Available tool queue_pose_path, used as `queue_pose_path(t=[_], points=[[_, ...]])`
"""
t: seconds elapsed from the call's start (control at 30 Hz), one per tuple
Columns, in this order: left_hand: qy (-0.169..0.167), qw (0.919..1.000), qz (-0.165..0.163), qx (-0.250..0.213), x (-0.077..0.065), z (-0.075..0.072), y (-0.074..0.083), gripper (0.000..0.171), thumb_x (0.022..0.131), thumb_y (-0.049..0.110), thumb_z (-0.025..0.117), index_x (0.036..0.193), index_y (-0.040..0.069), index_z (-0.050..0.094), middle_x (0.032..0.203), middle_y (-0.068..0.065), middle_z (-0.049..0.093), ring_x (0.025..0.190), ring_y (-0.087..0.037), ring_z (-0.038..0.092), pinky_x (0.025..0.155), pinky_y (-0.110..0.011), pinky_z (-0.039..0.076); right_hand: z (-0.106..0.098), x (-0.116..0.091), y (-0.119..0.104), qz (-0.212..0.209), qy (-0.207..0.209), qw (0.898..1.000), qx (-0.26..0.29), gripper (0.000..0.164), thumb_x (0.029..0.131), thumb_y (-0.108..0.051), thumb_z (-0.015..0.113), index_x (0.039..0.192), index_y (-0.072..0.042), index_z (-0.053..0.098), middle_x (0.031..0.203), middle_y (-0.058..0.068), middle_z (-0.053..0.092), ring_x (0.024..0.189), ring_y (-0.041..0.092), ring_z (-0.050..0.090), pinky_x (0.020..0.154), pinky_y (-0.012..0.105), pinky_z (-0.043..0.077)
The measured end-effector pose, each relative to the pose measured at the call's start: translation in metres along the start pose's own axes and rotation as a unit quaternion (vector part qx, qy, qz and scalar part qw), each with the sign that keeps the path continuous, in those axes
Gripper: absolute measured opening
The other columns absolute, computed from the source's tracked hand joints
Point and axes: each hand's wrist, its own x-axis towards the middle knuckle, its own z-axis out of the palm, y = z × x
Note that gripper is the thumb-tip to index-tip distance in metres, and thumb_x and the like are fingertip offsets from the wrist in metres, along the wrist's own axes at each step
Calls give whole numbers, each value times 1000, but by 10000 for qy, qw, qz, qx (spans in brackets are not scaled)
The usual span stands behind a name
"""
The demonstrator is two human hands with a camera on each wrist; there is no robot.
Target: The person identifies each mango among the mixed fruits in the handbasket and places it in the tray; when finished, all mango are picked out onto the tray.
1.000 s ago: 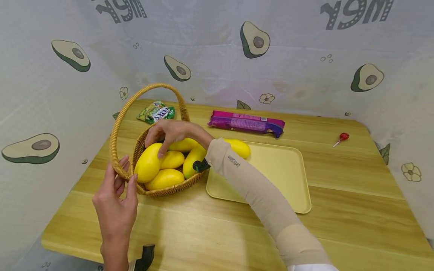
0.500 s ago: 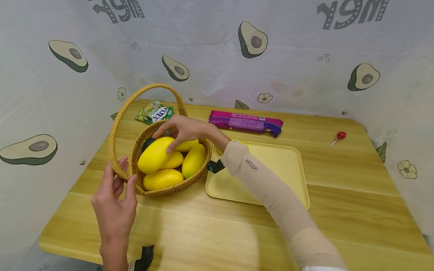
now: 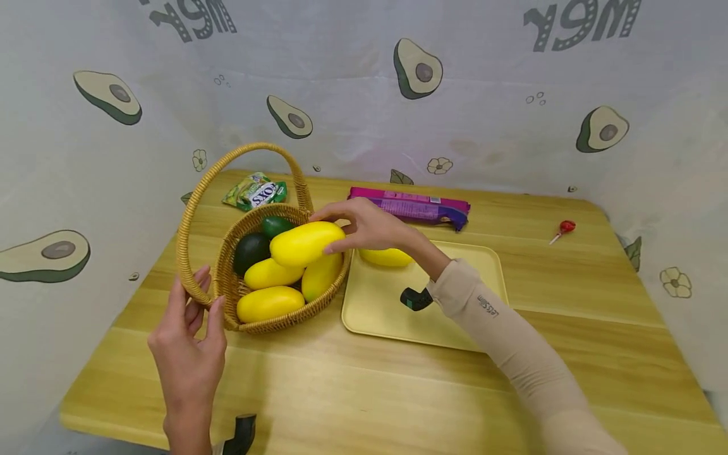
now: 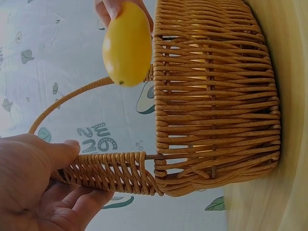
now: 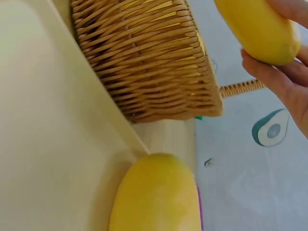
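A yellow mango (image 3: 307, 244) is held between the thumb and fingers of my right hand (image 3: 370, 224), raised over the right side of the wicker basket (image 3: 284, 327). From the left wrist view, this mango (image 4: 127, 45) hangs clear of the basket's rim. My left hand (image 3: 190, 354) pinches the foot of the basket's handle (image 4: 106, 168), at its near left. Inside the basket lie several more mangoes (image 3: 270, 304) and two dark green fruits, one an avocado-like oval (image 3: 251, 253). Another mango (image 3: 387, 257) rests on the pale yellow tray (image 3: 392, 316), just right of the basket.
A green candy bag (image 3: 256, 191) lies behind the basket. Farther right along the back is a long purple packet (image 3: 415, 205), partly hidden by my right hand. A red lollipop (image 3: 565, 227) sits at the far right of the wooden table (image 3: 352, 392).
My right hand has lifted the mango from the basket's left side and carried it rightward, uncovering the dark green fruits. My left hand keeps its pinch on the handle.
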Motion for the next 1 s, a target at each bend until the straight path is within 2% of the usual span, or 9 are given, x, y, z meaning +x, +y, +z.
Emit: queue_pose_path(t=[0.23, 0.43, 0.57, 0.7, 0.87, 1.0], points=[[24, 10000, 4, -26, 1, 1, 1, 65, 92, -16, 75, 152, 4, 60, 139, -10, 72, 124, 8, 63, 93, -8, 53, 0, -37, 2, 201, 977, 9946, 292, 49, 87, -5, 91, 132, 0, 72, 135, 14, 69, 123, 28, 70, 97, 41, 66], [37, 10000, 11, -91, 1, 1, 2, 65, 92, -15, 76, 152, 5, 61, 138, -10, 73, 122, 7, 65, 93, -8, 53, 3, -65, 6, 349, 1501, 9877, 277, 45, 85, -4, 92, 124, 0, 70, 135, 14, 70, 127, 31, 68, 95, 48, 66], [125, 9999, 14, -79, -1, -1, 3, 65, 90, -15, 78, 150, 5, 63, 134, -13, 75, 117, 14, 63, 91, -7, 53, 6, -84, 11, 425, 1650, 9853, 114, 53, 86, -5, 92, 133, 1, 69, 137, 15, 69, 131, 32, 66, 99, 46, 65], [141, 9998, 21, -124, -1, -1, 3, 65, 90, -16, 78, 150, 5, 63, 134, -14, 75, 117, 15, 63, 91, -7, 53, 6, -102, 18, 505, 1807, 9822, -99, 62, 86, -4, 91, 143, 0, 68, 142, 16, 69, 128, 32, 67, 102, 45, 63], [89, 9999, -10, -143, 1, 0, 4, 66, 92, -15, 76, 152, 6, 61, 136, -12, 74, 119, 13, 63, 92, -8, 54, 7, -124, 29, 709, 1942, 9783, -130, 57, 85, -3, 92, 138, 0, 72, 138, 16, 72, 122, 32, 69, 104, 48, 62], [80, 9999, -44, -126, 0, 1, 4, 67, 92, -16, 75, 153, 7, 61, 136, -12, 74, 118, 14, 63, 92, -8, 54, 11, -137, 34, 807, 1895, 9784, -191, 55, 85, -4, 92, 136, 0, 73, 138, 17, 71, 123, 33, 69, 101, 44, 64]])
